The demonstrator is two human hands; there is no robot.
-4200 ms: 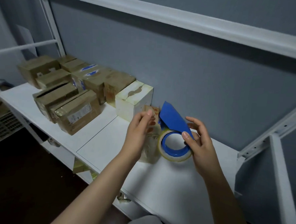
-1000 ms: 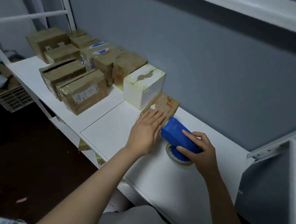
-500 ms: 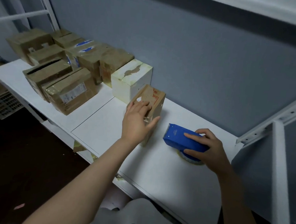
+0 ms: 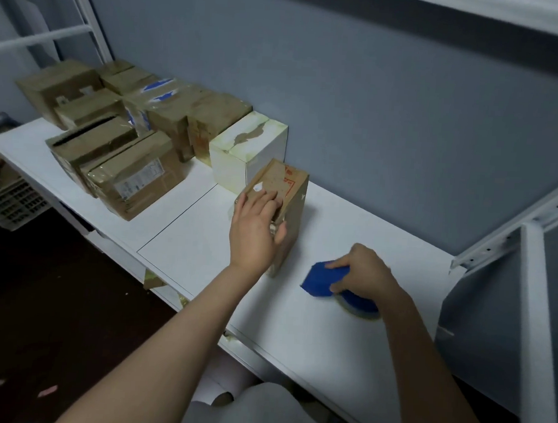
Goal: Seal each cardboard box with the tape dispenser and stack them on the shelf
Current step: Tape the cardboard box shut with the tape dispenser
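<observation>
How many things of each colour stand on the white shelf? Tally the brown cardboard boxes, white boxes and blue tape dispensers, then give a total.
Brown cardboard boxes: 10 (the back ones overlap, so this is the best count)
White square box: 1
Blue tape dispenser: 1
Total: 12
</observation>
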